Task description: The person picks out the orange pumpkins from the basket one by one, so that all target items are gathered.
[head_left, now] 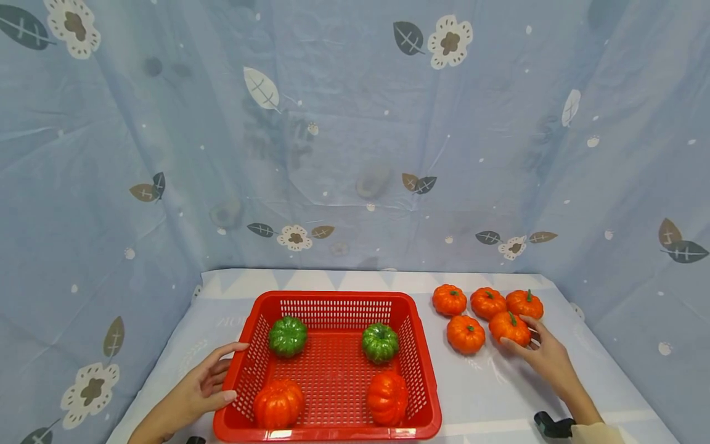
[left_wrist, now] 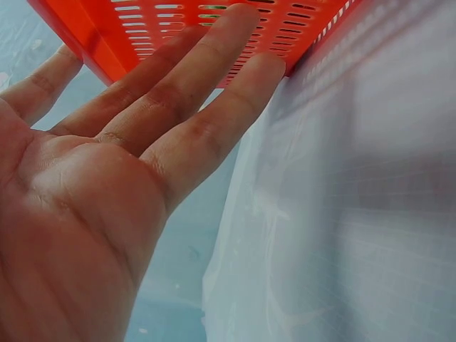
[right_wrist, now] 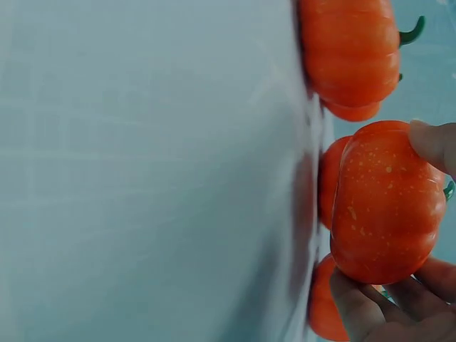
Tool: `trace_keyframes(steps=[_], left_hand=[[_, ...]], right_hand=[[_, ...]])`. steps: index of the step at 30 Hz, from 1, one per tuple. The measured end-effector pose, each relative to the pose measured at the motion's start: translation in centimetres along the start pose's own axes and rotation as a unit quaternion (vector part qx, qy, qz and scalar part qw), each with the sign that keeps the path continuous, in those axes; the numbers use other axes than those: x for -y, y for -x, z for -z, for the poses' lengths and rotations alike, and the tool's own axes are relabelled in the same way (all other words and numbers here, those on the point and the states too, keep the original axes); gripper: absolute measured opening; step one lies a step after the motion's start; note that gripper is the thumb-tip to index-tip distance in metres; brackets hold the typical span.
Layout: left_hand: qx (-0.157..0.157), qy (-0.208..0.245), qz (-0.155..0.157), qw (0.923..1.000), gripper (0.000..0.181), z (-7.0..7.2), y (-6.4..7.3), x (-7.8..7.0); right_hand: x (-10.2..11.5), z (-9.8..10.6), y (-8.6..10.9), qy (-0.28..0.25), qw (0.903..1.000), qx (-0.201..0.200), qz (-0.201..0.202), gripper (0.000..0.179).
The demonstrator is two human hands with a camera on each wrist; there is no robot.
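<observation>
My right hand (head_left: pixel 546 354) grips a small orange pumpkin (head_left: pixel 509 328) with a green stem, thumb on one side and fingers on the other. In the right wrist view this pumpkin (right_wrist: pixel 388 203) shows its speckled skin between thumb and fingertips. My left hand (head_left: pixel 194 391) is at the left side of a red plastic basket (head_left: pixel 333 435). In the left wrist view its fingers (left_wrist: pixel 206 135) extend fairly straight against the slotted outer wall (left_wrist: pixel 100 35). Inside the basket are two green pumpkins (head_left: pixel 288 337) (head_left: pixel 379 343) at the back and two orange-red ones (head_left: pixel 278 403) (head_left: pixel 387 398) in front.
Several other orange pumpkins (head_left: pixel 449 300) (head_left: pixel 466 335) (head_left: pixel 488 303) (head_left: pixel 524 303) stand close together on the pale tabletop (head_left: pixel 471 394), right of the basket. A blue patterned cloth (head_left: pixel 344 135) hangs behind and at both sides. A black object (head_left: pixel 551 425) shows by the right wrist.
</observation>
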State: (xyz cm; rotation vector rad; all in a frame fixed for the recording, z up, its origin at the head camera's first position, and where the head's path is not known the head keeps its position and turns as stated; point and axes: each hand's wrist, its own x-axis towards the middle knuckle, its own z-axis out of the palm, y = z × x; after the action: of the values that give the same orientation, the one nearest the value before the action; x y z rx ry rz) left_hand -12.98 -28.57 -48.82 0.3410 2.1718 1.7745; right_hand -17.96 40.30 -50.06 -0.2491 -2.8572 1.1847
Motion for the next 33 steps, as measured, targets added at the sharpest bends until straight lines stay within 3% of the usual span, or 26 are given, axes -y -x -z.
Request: trace_keyframes(steps=[8,20,25,33], left_hand=[[-0.001,0.004,0.008,1.0000,0.073,0.0,0.0,0.0],[0.007,0.009,0.004,0.9999,0.073,0.1,0.1,0.1],[0.008,0.011,0.000,0.9999,0.072,0.1,0.1,0.1],[0.011,0.013,-0.007,0.9998,0.072,0.0,0.0,0.0]], right_hand=[[-1.0,-0.9,-0.1,-0.003,0.9999,0.000,-0.013,0.105],[-0.8,-0.7,-0.1,-0.027,0.9994,0.022,0.003,0.104],[0.6,0.1,-0.1,-0.019,0.9991,0.014,0.034,0.094],[5.4,1.4,0.4,-0.018,0.9964,-0.008,0.083,0.088]])
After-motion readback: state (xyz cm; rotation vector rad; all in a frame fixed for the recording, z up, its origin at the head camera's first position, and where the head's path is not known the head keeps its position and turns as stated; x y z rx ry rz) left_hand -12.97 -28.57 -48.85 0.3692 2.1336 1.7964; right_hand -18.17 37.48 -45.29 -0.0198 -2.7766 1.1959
